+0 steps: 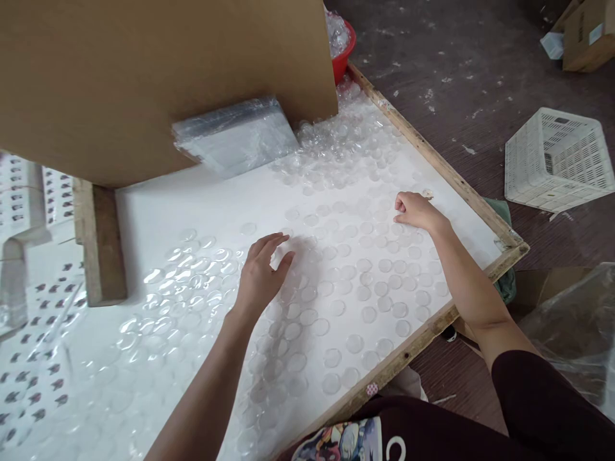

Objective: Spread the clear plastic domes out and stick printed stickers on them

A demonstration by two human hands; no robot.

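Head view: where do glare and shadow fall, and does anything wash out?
Head view: bright glare on the clear discs left of the left hand; soft shadow to that hand's right; at lower left, discs fade into the white tabletop.

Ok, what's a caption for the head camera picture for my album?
Left hand and right hand over a white table scattered with clear discs.

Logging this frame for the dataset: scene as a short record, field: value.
Left hand: thumb and fingers apart, above clear discs
Right hand: fingers curled, near discs; whether it holds one is unclear
Discs: many, round, scattered; heaped toward the far end
Surface: white tabletop with wooden rim
Far side: plastic-wrapped stack, cardboard panel, red basin
Floor, right: white crate
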